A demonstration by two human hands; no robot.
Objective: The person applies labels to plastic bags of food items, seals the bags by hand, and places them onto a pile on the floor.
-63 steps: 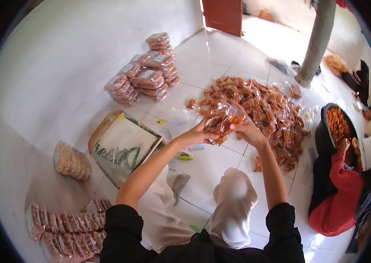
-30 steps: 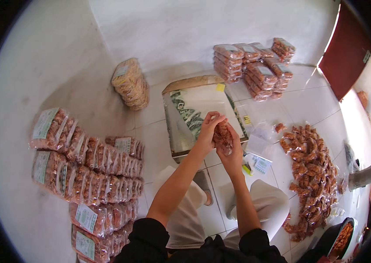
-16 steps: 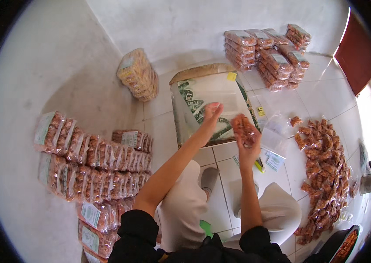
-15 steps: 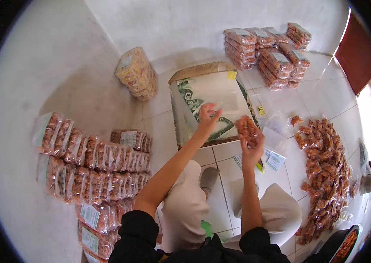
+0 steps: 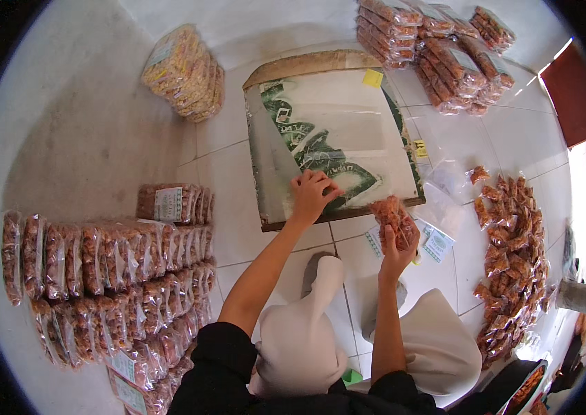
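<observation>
My right hand (image 5: 398, 243) is closed around a small clear packet of reddish-brown snack pieces (image 5: 389, 213), held upright beside the near right corner of a low table. The tabletop (image 5: 355, 131) is white with worn green lettering. Over its near edge is my left hand (image 5: 312, 196), fingers curled and pressed together; anything between them is too small to make out. Below my right hand, printed labels (image 5: 438, 245) lie on the tiles by clear plastic bags (image 5: 441, 207). A yellow square (image 5: 373, 77) sits at the table's far right.
Rows of filled snack packs (image 5: 120, 256) stand at the left. Behind them rises a stack of yellowish packs (image 5: 185, 72). More stacked packs (image 5: 452, 66) are at the far right. Loose small packets (image 5: 510, 270) are heaped on the floor to my right, near a dark pan (image 5: 524, 387).
My left hand has come down and back toward the table's near edge, its fingers curling in. My right hand still holds the snack packet, a little lower. The whole view has shifted.
</observation>
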